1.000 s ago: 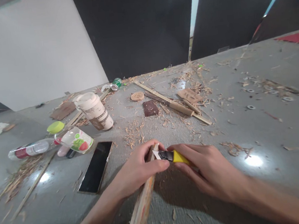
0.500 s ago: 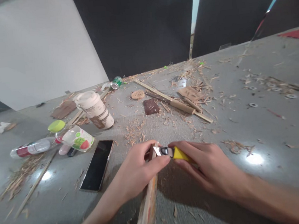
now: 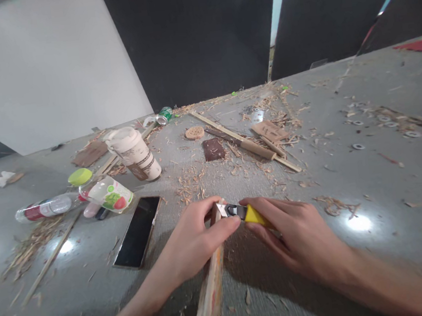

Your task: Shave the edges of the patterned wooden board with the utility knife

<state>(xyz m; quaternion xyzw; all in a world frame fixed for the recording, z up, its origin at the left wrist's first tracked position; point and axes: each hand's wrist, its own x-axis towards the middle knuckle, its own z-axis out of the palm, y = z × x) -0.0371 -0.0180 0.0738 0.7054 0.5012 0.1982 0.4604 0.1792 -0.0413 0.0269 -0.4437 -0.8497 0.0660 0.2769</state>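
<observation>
My left hand [image 3: 195,242] is closed around the far end of a long wooden stick [image 3: 213,288] that runs down toward the bottom edge of the view. Its thumb reaches across to the metal front of a yellow utility knife [image 3: 254,216]. My right hand [image 3: 297,227] grips the knife by its yellow handle, partly hidden under the fingers. The short blade touches or lies just over the stick's far end; I cannot tell which.
A black phone [image 3: 138,232] lies left of my left hand. Beyond it are a clear bottle [image 3: 46,209], a plastic cup with a fruit label [image 3: 111,193], a paper coffee cup [image 3: 135,156] and a green can [image 3: 164,115]. Shavings, wood strips [image 3: 247,146] and metal washers [image 3: 358,146] litter the grey surface.
Almost nothing differs. The near part of the stick has shifted slightly to the right, and my right hand with the knife has moved a touch.
</observation>
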